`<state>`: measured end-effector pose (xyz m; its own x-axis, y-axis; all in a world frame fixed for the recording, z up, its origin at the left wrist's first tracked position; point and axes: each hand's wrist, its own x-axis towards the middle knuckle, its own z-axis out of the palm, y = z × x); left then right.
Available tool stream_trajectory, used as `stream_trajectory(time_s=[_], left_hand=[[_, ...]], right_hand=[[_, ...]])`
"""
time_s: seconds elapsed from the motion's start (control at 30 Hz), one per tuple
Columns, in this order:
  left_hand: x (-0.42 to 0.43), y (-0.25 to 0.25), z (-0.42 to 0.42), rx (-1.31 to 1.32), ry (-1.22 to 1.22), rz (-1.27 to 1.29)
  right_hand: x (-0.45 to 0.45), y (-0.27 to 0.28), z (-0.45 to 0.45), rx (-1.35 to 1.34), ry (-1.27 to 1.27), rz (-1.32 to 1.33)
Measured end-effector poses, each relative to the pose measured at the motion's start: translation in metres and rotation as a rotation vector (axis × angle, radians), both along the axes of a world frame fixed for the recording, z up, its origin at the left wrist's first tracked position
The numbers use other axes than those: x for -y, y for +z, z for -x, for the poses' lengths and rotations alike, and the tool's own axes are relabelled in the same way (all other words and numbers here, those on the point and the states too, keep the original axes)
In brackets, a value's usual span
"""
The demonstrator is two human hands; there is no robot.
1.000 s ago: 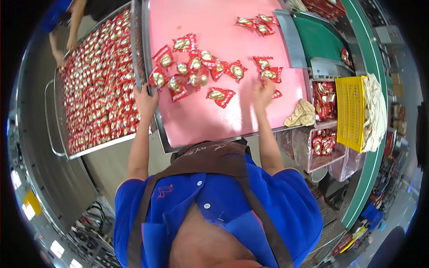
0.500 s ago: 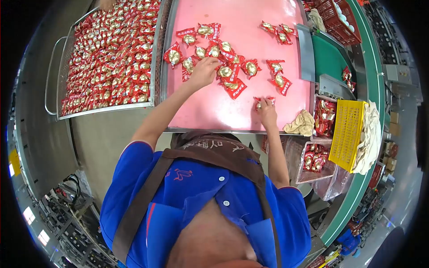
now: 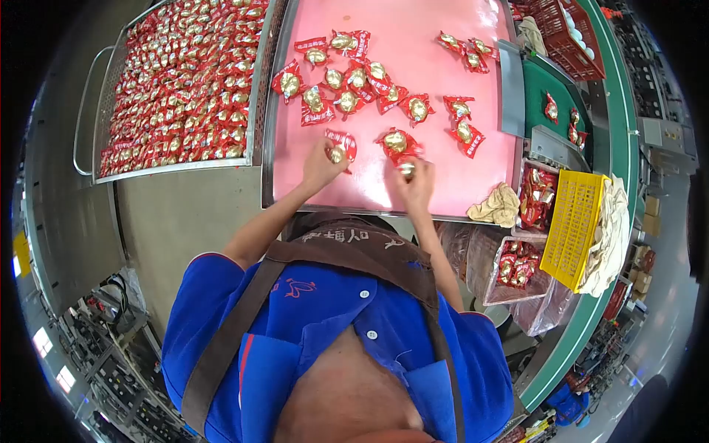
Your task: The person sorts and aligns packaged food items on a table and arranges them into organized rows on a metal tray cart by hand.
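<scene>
My left hand is closed on the edge of a red-and-gold wrapped packet near the front of the pink tabletop. My right hand has its fingers curled round a second packet, partly hidden and a little blurred. Just beyond that hand lies another packet, close to or touching the held one. A loose cluster of similar packets spreads over the left part of the tabletop. On the right are two small groups, one with a packet at its lower end.
At the left stands a metal tray filled with rows of packets. Along the right are a green conveyor belt with several packets, a yellow basket, plastic bins and a crumpled cloth. A red crate is farther back.
My left hand has come back toward me from the cluster, with a packet. My right hand has moved left with its packet. Another packet has appeared on the green belt.
</scene>
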<state>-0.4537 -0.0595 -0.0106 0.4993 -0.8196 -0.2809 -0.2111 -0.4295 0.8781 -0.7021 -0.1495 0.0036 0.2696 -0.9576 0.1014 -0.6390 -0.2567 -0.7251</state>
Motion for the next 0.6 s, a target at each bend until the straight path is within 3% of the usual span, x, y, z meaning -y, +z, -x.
stream_trajectory(time_s=[0.1, 0.17, 0.23, 0.27, 0.3, 0.33, 0.4, 0.47, 0.53, 0.57, 0.6], left_hand=[[-0.025, -0.012, 0.007, 0.027, -0.044, -0.105], [-0.029, -0.010, 0.013, 0.134, -0.150, -0.109], [-0.030, -0.004, -0.004, 0.214, -0.183, -0.088], [-0.027, -0.001, -0.018, 0.362, -0.252, -0.025], [-0.019, 0.002, -0.030, 0.510, -0.320, 0.042], [-0.006, 0.020, -0.039, 0.462, -0.216, 0.022], [0.026, 0.013, -0.062, 0.408, -0.164, 0.161], [0.073, 0.020, -0.066, 0.437, -0.268, 0.377], [0.109, 0.017, -0.057, 0.740, -0.294, 0.373], [0.120, 0.011, -0.056, 0.736, -0.290, 0.367], [0.130, 0.007, -0.057, 0.832, -0.334, 0.207]], right_hand=[[-0.029, -0.002, -0.041, -0.083, 0.360, 0.034], [-0.033, -0.001, -0.058, -0.134, 0.453, 0.004], [-0.019, 0.015, -0.060, -0.138, 0.453, -0.091], [-0.012, 0.024, -0.056, -0.151, 0.442, -0.191], [0.002, 0.025, -0.054, -0.235, 0.349, -0.123], [0.014, 0.039, -0.054, -0.289, 0.192, -0.056], [0.053, 0.037, -0.054, -0.352, 0.006, -0.332], [0.075, 0.018, -0.072, -0.432, 0.041, -0.356], [0.071, 0.013, -0.071, -0.517, 0.081, -0.383], [0.073, 0.021, -0.071, -0.501, 0.144, -0.250], [0.074, 0.026, -0.071, -0.482, 0.206, -0.117]])
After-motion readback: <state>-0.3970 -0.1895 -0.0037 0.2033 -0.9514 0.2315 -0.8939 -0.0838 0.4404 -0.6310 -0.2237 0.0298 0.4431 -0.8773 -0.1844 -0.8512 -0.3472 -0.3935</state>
